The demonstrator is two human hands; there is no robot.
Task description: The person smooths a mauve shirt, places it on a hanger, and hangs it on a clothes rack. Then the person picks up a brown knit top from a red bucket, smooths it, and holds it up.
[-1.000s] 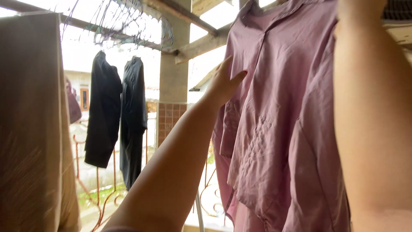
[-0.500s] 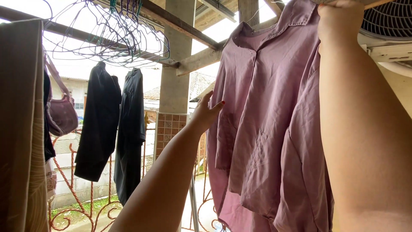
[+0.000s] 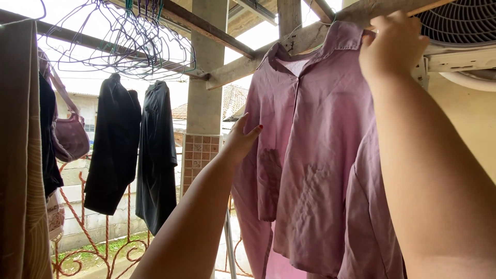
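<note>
A mauve collared shirt (image 3: 310, 155) hangs from a wooden beam (image 3: 305, 39) overhead. My right hand (image 3: 392, 44) is raised high and closed on the shirt's shoulder by the collar, right under the beam. My left hand (image 3: 242, 138) reaches up with fingers spread and rests against the shirt's left sleeve edge. The hanger inside the shirt is hidden by the cloth.
Two black garments (image 3: 129, 150) hang at the left of a concrete pillar (image 3: 205, 98). A bunch of empty wire hangers (image 3: 129, 41) dangles from a beam. A brown cloth (image 3: 20, 155) and a pink bag (image 3: 70, 137) hang far left. A fan unit (image 3: 460, 26) sits top right.
The shirt has come lower in view and hangs straighter. My right hand moved down and left along the beam; my left hand slid lower along the sleeve.
</note>
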